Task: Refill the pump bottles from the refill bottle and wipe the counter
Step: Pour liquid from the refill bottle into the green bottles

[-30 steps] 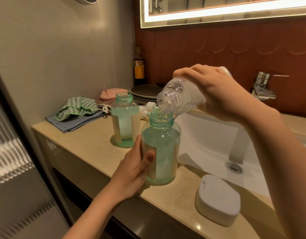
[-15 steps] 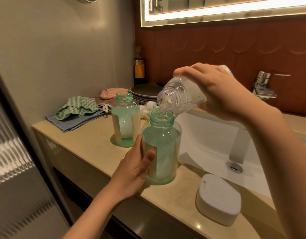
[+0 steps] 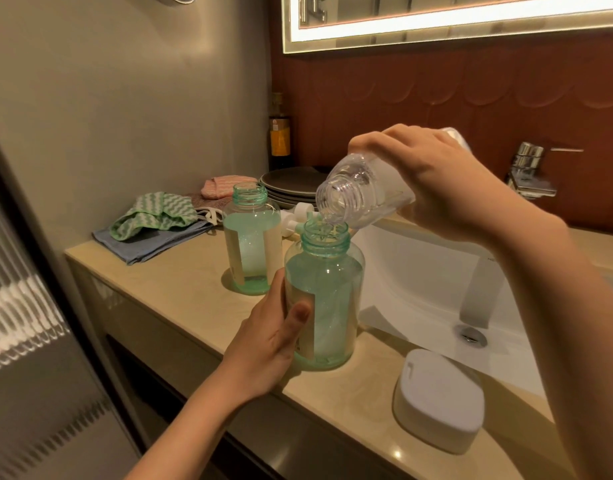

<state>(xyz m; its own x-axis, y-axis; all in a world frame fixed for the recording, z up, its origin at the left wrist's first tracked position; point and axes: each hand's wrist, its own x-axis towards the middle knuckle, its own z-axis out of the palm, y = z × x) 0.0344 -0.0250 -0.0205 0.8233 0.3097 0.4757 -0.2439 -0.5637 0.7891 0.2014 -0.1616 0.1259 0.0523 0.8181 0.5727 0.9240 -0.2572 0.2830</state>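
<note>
Pump bottle, near (image 3: 324, 299): pump off, upright on the surface (image 3: 180, 292) by its front edge, just beside the sink (image 3: 419, 282); green liquid up to the shoulder.
Left grip (image 3: 263, 344): clamped round its lower body.
Refill bottle (image 3: 360, 192): tipped mouth-down just over that neck, a thin clear stream falling in; what remains inside I cannot tell.
Right grip (image 3: 433, 178): wrapped round its body.
Risk, as I judge it: little headroom, so a late stop overflows onto label and surface; a drifting mouth misses the narrow neck.
Pump bottle, far (image 3: 251, 244): open, untouched, green to about the shoulder.
Cloths (image 3: 152, 216): heaped at the far corner.
</note>
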